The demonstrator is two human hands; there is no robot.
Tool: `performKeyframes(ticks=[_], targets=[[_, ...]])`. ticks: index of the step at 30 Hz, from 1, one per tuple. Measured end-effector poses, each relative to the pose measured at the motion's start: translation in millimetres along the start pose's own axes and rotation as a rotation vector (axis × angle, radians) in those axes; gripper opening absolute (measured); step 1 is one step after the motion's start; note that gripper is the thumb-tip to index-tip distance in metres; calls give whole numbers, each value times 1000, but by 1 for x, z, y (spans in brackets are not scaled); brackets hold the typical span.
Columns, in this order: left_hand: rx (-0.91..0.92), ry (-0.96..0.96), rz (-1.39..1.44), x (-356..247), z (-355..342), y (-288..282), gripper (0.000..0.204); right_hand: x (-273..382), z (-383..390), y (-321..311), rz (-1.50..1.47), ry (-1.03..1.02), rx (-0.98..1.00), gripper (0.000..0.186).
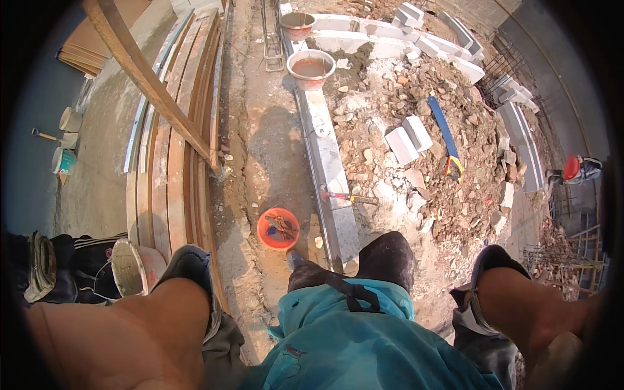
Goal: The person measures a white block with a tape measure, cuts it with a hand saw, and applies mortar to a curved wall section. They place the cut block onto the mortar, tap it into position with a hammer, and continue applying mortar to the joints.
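My bent arms come in at both lower corners. What looks like a dark grey glove covers my left hand [221,348] beside the turquoise shirt; its fingers are hidden. My right hand [480,335], in similar grey covering, is at my other side, fingers also out of sight. I cannot make out anything held. Ahead of my feet stands an orange bucket [262,231] with hand tools [281,226] in it. A red-and-yellow-handled tool [348,197] lies across the low white block wall [323,146]. A blue handsaw [444,130] rests on the rubble to the right.
Two mortar tubs [312,83] [298,32] stand along the wall. Loose white blocks [403,145] lie on broken rubble [448,208]. Long timber boards [175,143] are stacked left, with a slanted wooden beam [146,78] above. A dirty white bucket [146,266] is near my left arm.
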State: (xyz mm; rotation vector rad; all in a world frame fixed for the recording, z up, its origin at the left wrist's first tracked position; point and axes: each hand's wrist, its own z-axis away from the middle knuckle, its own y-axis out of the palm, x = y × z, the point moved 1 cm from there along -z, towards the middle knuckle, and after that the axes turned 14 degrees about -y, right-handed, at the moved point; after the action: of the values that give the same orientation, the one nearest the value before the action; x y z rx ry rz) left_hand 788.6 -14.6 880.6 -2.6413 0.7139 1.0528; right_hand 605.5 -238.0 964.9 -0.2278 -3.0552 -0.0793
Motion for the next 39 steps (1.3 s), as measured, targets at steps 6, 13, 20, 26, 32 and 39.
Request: performKeyframes(ticks=[6,13,20,26,32,39], targets=[[-17,-12,88,28,-33,-6,77,-16,21,-9,92,75,-52,26],[-106,-280,64,75,-70,14,87,-127,25,-43,200,407,-283,34],[-61,-1201,612,261,-2,101,67,-263,223,-52,142,1150,494,66],[-908,-1562,513,364,120,76,39,-440,337,-184,77,1266,406,52],[-1287,-1773,-105,302,335,50,34,-715,451,-318,697,1009,427,91],[-1359,-2070,-704,137,459,65,33,-744,450,-316,489,1309,-200,31]])
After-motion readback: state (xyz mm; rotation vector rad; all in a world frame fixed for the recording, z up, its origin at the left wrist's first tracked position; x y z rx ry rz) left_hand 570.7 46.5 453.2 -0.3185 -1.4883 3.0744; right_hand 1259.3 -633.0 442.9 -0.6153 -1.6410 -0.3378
